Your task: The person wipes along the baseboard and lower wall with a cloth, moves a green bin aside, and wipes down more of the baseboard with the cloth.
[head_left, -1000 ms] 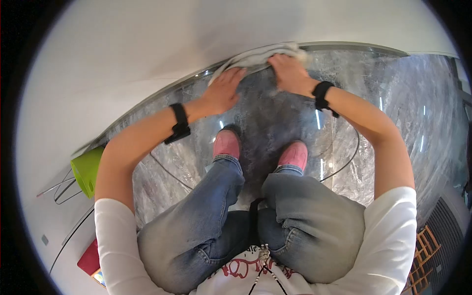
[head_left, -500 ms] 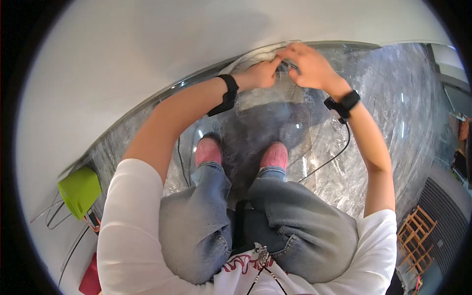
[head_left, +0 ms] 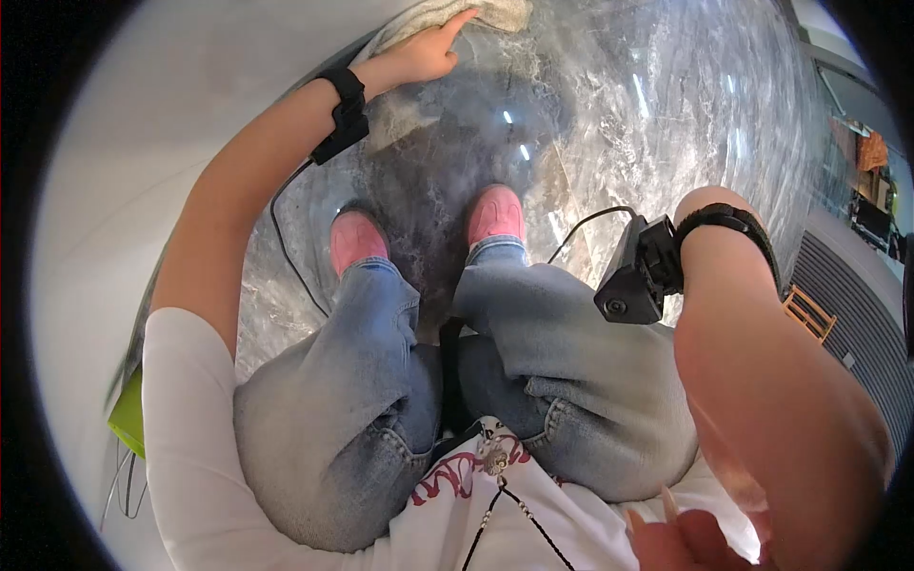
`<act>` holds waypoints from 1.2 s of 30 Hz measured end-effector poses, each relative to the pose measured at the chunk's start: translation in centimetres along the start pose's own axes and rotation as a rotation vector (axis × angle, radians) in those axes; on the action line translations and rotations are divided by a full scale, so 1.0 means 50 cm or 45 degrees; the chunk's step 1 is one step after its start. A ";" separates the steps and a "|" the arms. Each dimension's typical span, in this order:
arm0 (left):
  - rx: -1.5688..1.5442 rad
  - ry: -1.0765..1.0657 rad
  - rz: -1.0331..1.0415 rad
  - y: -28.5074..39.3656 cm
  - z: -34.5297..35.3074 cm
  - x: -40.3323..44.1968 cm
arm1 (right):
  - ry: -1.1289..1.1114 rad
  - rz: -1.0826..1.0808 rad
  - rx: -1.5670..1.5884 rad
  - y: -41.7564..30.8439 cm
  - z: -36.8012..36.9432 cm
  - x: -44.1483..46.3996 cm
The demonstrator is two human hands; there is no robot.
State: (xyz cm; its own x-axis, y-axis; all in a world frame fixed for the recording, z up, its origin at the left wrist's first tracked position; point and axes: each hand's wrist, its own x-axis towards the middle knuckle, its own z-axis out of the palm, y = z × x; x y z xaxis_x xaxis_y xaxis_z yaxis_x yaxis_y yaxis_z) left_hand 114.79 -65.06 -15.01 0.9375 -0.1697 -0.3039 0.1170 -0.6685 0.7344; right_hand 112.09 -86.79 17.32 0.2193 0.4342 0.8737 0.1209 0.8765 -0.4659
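A pale, rumpled cloth (head_left: 505, 12) lies at the top, along the foot of the white wall. My left hand (head_left: 424, 54) is on it, index finger stretched along the cloth and the other fingers curled. Close to the camera, my right hand (head_left: 790, 409) is lifted away from the floor toward me. Its loosely bent fingertips show at the bottom edge, with nothing visible in them. Part of this hand is out of frame. Black wrist devices with cables are on both wrists; the right device (head_left: 636, 276) looks large and near.
Glossy grey marbled floor (head_left: 609, 124) runs under my pink shoes (head_left: 495, 214). The white wall (head_left: 143, 133) curves along the left. A green object (head_left: 127, 417) stands at lower left, a wooden rack (head_left: 809, 314) at the right. A cable (head_left: 286, 247) trails beside my left leg.
Both hands were together at the cloth by the wall. The right hand has left it and come up near the camera. My view has shifted, and the left hand stays at the cloth.
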 end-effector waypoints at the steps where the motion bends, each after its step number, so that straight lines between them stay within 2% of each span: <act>1: 0.069 0.053 0.075 -0.004 -0.003 0.001 | -0.021 -0.006 0.097 -0.004 0.000 0.005; 5: 0.100 0.034 0.051 0.020 -0.022 -0.033 | -0.066 -0.025 0.238 -0.016 0.001 0.008; 8: 0.151 0.173 0.127 0.015 -0.022 -0.035 | -0.092 -0.047 0.299 -0.018 -0.001 0.008; 10: 0.232 0.099 0.053 0.018 -0.021 -0.035 | -0.095 -0.058 0.329 -0.022 0.000 0.007; 18: 0.228 0.090 0.073 0.019 -0.023 -0.034 | -0.113 -0.096 0.486 -0.031 0.003 0.002; 36: 0.258 0.055 0.085 0.027 -0.034 -0.058 | -0.174 -0.189 0.412 -0.023 0.015 -0.005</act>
State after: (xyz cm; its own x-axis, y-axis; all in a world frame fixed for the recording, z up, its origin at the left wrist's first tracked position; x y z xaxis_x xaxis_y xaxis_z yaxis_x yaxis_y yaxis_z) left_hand 112.79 -64.23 -12.12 0.9547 -0.1903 -0.2287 -0.0104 -0.7895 0.6136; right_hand 111.15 -87.77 17.73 0.0887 0.3021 0.9491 -0.1748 0.9428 -0.2838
